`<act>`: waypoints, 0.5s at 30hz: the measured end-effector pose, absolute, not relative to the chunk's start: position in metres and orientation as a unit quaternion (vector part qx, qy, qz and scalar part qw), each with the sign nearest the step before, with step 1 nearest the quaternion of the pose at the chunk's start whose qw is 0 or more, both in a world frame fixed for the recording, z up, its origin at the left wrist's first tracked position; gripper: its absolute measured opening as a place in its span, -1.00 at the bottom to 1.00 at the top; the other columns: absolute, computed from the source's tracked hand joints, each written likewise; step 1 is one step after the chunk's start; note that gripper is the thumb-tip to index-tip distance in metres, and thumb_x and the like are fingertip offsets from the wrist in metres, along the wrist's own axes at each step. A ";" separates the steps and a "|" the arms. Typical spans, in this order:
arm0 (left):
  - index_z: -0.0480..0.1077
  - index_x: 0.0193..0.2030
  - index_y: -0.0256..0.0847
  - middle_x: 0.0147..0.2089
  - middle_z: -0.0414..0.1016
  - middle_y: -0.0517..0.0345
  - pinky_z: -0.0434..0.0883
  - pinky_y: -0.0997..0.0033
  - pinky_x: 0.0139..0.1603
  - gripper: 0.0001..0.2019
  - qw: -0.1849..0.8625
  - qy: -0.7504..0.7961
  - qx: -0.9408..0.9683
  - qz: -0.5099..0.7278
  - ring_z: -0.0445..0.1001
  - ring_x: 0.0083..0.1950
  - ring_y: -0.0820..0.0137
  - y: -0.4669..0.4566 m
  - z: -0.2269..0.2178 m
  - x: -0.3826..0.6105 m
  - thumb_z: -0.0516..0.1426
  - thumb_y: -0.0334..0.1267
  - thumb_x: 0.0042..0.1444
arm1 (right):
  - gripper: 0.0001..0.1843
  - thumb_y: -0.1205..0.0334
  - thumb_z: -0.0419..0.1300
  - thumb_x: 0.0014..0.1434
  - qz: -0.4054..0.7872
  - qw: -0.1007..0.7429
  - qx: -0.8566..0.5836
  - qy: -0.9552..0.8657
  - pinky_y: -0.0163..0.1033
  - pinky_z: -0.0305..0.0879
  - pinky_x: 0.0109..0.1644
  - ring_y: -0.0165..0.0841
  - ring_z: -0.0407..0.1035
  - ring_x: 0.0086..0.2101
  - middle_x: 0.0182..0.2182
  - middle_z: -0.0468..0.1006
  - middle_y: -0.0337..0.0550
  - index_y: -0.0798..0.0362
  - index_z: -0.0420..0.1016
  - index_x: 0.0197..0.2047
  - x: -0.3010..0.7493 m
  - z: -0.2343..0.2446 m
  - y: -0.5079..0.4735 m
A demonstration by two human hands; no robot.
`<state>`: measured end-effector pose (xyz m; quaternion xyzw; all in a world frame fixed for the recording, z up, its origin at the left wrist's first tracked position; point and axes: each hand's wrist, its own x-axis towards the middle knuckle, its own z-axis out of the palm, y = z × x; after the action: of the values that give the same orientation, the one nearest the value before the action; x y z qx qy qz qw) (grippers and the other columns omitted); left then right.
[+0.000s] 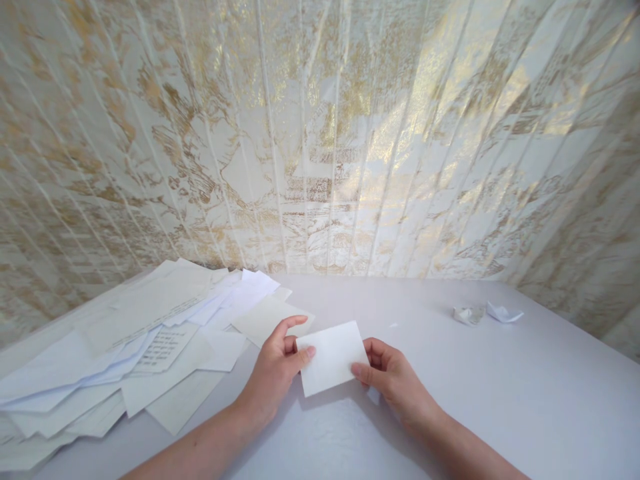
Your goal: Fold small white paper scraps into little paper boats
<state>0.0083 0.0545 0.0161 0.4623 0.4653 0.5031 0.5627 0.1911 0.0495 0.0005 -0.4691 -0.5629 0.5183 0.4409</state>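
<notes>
A small white rectangular paper (331, 357) is held just above a white table (500, 400), near its middle. My left hand (275, 377) pinches the paper's left edge with thumb on top and forefinger arched above. My right hand (390, 377) pinches its right edge, thumb on top and fingers curled underneath.
A loose pile of white sheets and envelopes (125, 347) spreads over the table's left side, one sheet showing printed text. Two small crumpled or folded paper bits (487, 313) lie at the far right. A gold-and-cream patterned wall (320, 133) rises right behind the table.
</notes>
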 end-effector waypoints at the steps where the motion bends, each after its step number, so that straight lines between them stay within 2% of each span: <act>1: 0.19 -0.02 -0.20 -0.62 0.25 0.39 0.22 0.53 -0.50 -0.54 0.558 0.468 0.463 0.505 0.31 -0.55 0.49 0.055 0.016 0.009 0.16 -0.31 -0.12 | -0.78 0.17 0.18 -0.02 0.465 0.459 -0.488 -0.579 -0.31 0.14 -0.45 -0.41 0.23 -0.51 -0.51 0.39 -0.21 0.12 0.34 -0.32 0.193 0.000 0.050; 3: 0.20 -0.03 -0.21 -0.63 0.22 0.41 0.21 0.55 -0.53 -0.54 0.541 0.478 0.457 0.519 0.27 -0.58 0.51 0.055 0.016 0.010 0.17 -0.32 -0.13 | -0.69 0.18 0.18 -0.02 0.304 0.499 -0.508 -0.633 -0.19 0.22 -0.28 -0.29 0.28 -0.34 -0.33 0.41 -0.09 0.08 0.31 -0.18 0.195 -0.003 0.048; 5: 0.20 -0.02 -0.20 -0.62 0.23 0.39 0.24 0.54 -0.53 -0.54 0.533 0.484 0.440 0.537 0.28 -0.57 0.50 0.055 0.017 0.012 0.17 -0.29 -0.13 | -0.60 0.23 0.22 -0.04 0.147 0.497 -0.473 -0.713 -0.11 0.19 -0.12 -0.21 0.25 -0.19 -0.18 0.35 0.00 0.05 0.30 -0.09 0.194 -0.006 0.043; 6: 0.20 -0.02 -0.20 -0.61 0.25 0.38 0.25 0.54 -0.52 -0.53 0.535 0.484 0.428 0.544 0.30 -0.55 0.49 0.054 0.017 0.013 0.17 -0.27 -0.13 | -0.61 0.27 0.18 0.00 0.111 0.469 -0.441 -0.757 -0.13 0.21 -0.13 -0.22 0.25 -0.18 -0.17 0.34 0.00 0.03 0.29 -0.06 0.193 -0.007 0.040; 8: 0.21 -0.02 -0.18 -0.57 0.30 0.34 0.29 0.51 -0.50 -0.52 0.550 0.480 0.408 0.548 0.33 -0.52 0.46 0.050 0.017 0.017 0.17 -0.23 -0.14 | -0.63 0.39 0.06 0.08 0.075 0.415 -0.408 -0.810 -0.24 0.26 -0.28 -0.34 0.30 -0.33 -0.19 0.33 -0.02 0.01 0.27 -0.01 0.189 -0.008 0.035; 11: 0.31 -0.12 -0.21 -0.51 0.36 0.27 0.31 0.46 -0.47 -0.61 0.577 0.483 0.416 0.510 0.36 -0.49 0.43 0.046 0.014 0.021 0.17 -0.23 -0.16 | -0.67 0.49 -0.04 0.08 0.015 0.339 -0.398 -0.853 -0.31 0.21 -0.42 -0.44 0.25 -0.51 -0.23 0.38 -0.05 0.01 0.39 -0.16 0.183 -0.007 0.030; 15: 0.41 -0.37 -0.29 -0.53 0.36 0.20 0.30 0.42 -0.40 -0.81 0.561 0.522 0.505 0.398 0.34 -0.47 0.40 0.047 0.012 0.016 0.11 -0.22 -0.11 | -0.66 0.55 -0.09 0.06 -0.004 0.286 -0.379 -0.880 -0.33 0.18 -0.40 -0.38 0.28 -0.45 -0.42 0.44 -0.09 0.06 0.45 -0.33 0.185 -0.004 0.032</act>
<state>0.0165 0.0466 0.0124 0.5047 0.5223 0.3979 0.5606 0.1847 0.0315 -0.0040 -0.3791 -0.8800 -0.0038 0.2860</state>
